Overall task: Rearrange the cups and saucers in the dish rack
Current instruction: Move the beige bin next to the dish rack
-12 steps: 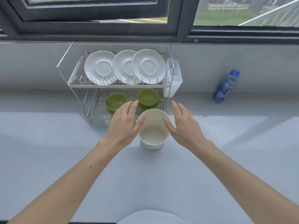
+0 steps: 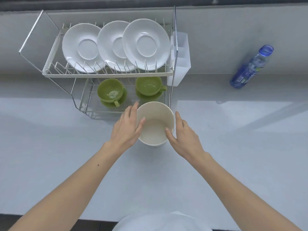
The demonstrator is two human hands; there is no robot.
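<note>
Pale grey worktop [image 2: 233,147] below a wall. Two-tier dish rack [image 2: 106,74]: three white saucers [image 2: 145,42] above, two green cups [image 2: 110,90] on green saucers below. Cream tub [image 2: 155,114] empty; left hand [image 2: 125,129] and right hand [image 2: 185,135] clasp its rim, thumbs inside.

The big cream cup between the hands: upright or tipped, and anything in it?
Upright and empty: the big cream cup shows its open mouth and bare bottom.

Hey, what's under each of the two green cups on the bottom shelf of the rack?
Each green cup, left and right, sits on a green saucer, left and right. Only the saucer rims show; the cups cover their centres.
</note>
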